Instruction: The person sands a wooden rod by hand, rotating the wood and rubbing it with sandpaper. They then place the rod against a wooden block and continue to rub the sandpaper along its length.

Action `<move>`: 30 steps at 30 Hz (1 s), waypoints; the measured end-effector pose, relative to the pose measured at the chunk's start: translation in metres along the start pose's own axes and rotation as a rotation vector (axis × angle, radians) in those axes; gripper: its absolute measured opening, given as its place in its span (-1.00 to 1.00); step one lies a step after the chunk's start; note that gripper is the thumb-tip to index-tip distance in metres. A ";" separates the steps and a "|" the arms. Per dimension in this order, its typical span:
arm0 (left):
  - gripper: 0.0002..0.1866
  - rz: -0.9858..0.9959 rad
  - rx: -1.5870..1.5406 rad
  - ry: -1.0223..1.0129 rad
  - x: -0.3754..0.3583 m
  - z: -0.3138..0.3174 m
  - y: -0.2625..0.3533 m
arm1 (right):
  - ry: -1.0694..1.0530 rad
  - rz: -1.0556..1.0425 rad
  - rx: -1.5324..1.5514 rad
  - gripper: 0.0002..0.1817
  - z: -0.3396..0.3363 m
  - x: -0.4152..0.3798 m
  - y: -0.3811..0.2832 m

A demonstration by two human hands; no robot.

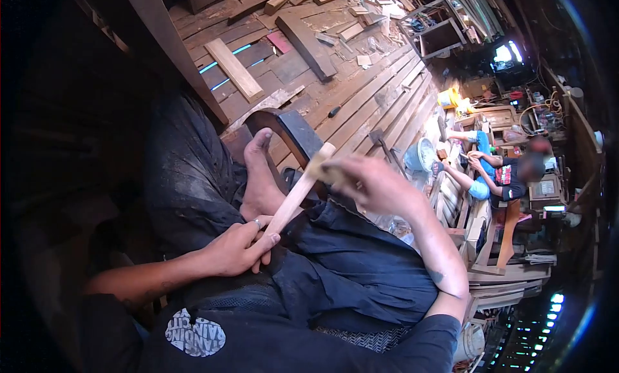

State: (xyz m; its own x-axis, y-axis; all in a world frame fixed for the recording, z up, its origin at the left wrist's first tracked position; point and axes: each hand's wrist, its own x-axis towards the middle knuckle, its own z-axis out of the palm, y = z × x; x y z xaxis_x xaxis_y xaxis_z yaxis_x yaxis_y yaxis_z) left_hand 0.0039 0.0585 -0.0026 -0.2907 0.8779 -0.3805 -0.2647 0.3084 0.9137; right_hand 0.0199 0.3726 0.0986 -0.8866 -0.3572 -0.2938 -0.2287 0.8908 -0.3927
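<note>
Many planks make up the floor (387, 99), with loose wood pieces scattered over its far part. Dark trousers (361, 260) cover the person's bent legs, dusted with pale powder on one side. Across the floor, well apart from the person's own hands, another person (506, 178) sits in a dark shirt and blue shorts, near a pale bucket (419, 157). A dark beam (306, 47) and a shorter, pale board (233, 70) lie on the floor beyond the legs. Near the bare foot (259, 173) is a dark block (296, 136).

The right hand (371, 183), blurred, reaches in from the right; its curled fingers close on a yellowish piece at the upper part of the stick. The left hand (237, 247) is closed around the stick's lower end, thumb on top, and wears a ring (258, 223).

The pale stick (291, 204) runs on a slant between the two hands, above the lap, and its bare tip shows just past the right hand's fingers. Smallest is the yellowish piece (316, 166), against the stick; blur hides its exact shape.
</note>
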 end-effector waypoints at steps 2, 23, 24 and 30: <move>-0.55 0.012 -0.016 0.006 0.001 0.004 -0.002 | -0.261 -0.011 0.248 -0.47 -0.011 0.011 -0.028; -0.62 -0.002 0.069 -0.056 -0.002 -0.003 0.001 | -0.321 0.038 0.238 -0.69 0.000 0.029 -0.035; -0.61 0.006 0.083 -0.041 -0.002 -0.004 -0.001 | -0.430 0.039 0.343 -0.66 -0.004 0.032 -0.036; -0.62 0.022 0.087 -0.054 0.001 -0.013 -0.001 | 0.037 0.240 0.117 -0.68 -0.004 0.019 0.005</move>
State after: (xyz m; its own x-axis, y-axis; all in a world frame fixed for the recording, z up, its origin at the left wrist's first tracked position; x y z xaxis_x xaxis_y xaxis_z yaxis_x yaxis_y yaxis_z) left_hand -0.0078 0.0542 -0.0056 -0.2450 0.9025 -0.3541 -0.1771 0.3174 0.9316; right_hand 0.0000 0.3716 0.0944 -0.9245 -0.1275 -0.3592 0.0355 0.9096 -0.4141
